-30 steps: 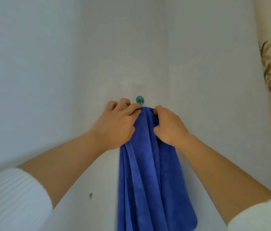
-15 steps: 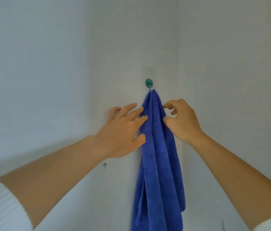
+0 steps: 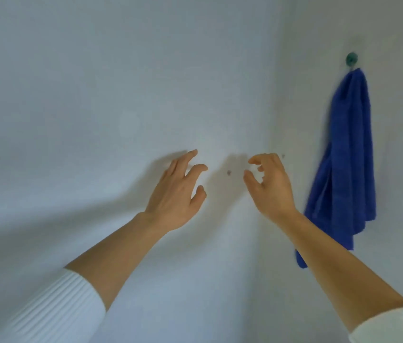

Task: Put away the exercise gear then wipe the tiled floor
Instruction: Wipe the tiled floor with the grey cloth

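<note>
A blue towel (image 3: 346,154) hangs from a small green wall hook (image 3: 351,58) at the upper right, its lower end partly hidden behind my right forearm. My left hand (image 3: 178,191) is raised before the white wall, fingers spread and relaxed, holding nothing. My right hand (image 3: 268,184) is beside it, left of the towel and apart from it, fingers loosely curled and empty. No floor or exercise gear is in view.
White walls (image 3: 96,95) fill the view and meet in a corner (image 3: 278,95) just left of the towel. A few small dark marks (image 3: 229,172) dot the wall between my hands.
Both hands have let go of the towel and drawn back to the left. The view has swung left, so the towel and hook now sit at the right edge.
</note>
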Demonstrator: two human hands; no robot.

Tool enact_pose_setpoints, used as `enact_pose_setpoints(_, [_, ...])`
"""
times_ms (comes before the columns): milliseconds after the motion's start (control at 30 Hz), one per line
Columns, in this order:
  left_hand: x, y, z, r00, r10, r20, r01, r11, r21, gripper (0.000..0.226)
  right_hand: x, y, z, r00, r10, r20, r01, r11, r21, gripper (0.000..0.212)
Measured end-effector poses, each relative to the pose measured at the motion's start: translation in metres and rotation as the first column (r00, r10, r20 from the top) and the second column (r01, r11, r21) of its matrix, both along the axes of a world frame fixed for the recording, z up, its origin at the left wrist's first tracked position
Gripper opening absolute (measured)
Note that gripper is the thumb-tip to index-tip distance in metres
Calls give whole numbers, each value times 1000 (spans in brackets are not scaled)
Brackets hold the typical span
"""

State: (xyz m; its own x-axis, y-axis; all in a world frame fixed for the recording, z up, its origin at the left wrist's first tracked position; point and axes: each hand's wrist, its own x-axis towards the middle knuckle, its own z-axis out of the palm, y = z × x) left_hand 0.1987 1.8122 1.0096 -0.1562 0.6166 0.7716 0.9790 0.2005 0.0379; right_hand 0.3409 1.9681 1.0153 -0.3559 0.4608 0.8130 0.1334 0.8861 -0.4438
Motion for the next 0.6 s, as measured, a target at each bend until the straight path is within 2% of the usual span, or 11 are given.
enact_pose_setpoints(100, [-30, -92, -32, 987, 131, 93, -132, 991, 0, 36, -38, -78, -30, 993, 108, 51, -107, 994, -20, 26])
enact_pose_setpoints(267, [-66, -265, -77, 905, 382, 188, -365, 924, -115, 33, -102, -230, -77, 923, 289, 253, -278, 957, -79, 32])
enact_pose_setpoints(433, [-73, -442, -129, 734, 604, 310, -573, 796, -196, 34, -161, -389, -118, 781, 510, 360, -483, 859, -169, 33])
enact_pose_setpoints(600, [-65, -607, -160, 497, 776, 389, -748, 610, -260, 33, -212, -555, -151, 562, 685, 463, -676, 703, -219, 38])
